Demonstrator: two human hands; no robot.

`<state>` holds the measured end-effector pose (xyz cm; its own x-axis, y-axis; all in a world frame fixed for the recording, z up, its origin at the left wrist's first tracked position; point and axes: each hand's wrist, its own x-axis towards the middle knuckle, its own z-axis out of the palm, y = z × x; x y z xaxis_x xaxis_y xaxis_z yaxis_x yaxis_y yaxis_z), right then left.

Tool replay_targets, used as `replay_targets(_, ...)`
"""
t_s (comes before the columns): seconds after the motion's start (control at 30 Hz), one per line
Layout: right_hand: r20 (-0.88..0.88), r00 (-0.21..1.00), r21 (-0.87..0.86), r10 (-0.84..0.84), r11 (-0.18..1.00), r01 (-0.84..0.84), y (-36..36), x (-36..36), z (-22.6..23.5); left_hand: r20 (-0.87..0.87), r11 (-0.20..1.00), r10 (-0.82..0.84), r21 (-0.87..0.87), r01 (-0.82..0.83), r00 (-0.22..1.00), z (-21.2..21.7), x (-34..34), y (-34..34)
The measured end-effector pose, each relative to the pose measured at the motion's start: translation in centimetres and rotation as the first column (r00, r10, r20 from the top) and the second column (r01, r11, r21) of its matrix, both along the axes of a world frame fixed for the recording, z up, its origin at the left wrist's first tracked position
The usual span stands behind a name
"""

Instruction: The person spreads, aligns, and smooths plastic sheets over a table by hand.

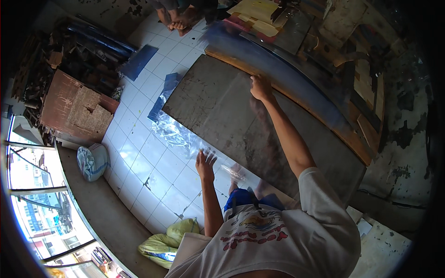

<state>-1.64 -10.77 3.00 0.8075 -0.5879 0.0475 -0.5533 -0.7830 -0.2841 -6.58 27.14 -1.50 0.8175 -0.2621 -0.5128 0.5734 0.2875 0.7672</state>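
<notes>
A dark grey worktable [218, 111] with a worn, scuffed top stands in front of me. My right hand [261, 88] is closed over its far part, close to the wooden strip [287, 96] along the far edge; whatever it pinches cannot be made out. My left hand [204, 166] is at the near edge, thumb raised and fingers apart, slightly blurred. Beside it, a clear plastic sheet [174, 136] hangs crumpled over the table's edge, with a blue strip [163, 95] at its left end. Contact between hand and sheet is unclear.
Behind the wooden strip runs a blurred, bluish long surface [278, 60]. Another person's hands [178, 23] show at the top. Wood scraps and a brown board [69, 104] are piled left on the tiled floor [155, 162]. A white sack [92, 162] and yellow-green sack [169, 241] stand nearer.
</notes>
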Motion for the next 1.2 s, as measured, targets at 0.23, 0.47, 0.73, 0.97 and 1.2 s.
replay_targets(0.23,0.131,0.988,0.001,0.079,0.997,-0.08,-1.1,2.0,-2.3,0.003,0.998,0.06,0.016,-0.06,0.998,0.3,1.4,-0.2)
replay_targets(0.47,0.07,0.991,0.061,0.114,0.991,-0.118,-0.3,1.8,-1.3,0.01,0.998,0.057,0.035,-0.057,0.998,0.4,1.5,-0.5)
replay_targets(0.73,0.551,0.833,0.031,-0.05,0.999,0.039,3.7,-10.7,2.6,-0.045,0.993,0.06,0.101,-0.055,0.997,-0.4,1.3,-1.0)
replay_targets(0.97,0.242,0.684,-0.3,-0.688,0.617,0.727,6.7,-51.0,-1.9,0.277,0.743,0.257,0.556,-0.372,0.926,-1.9,4.1,2.3)
replay_targets(1.2,0.031,0.26,0.124,-0.965,0.262,0.957,11.2,-71.7,-4.2,0.555,0.428,-0.827,0.727,-0.536,0.093,4.3,8.8,-8.9)
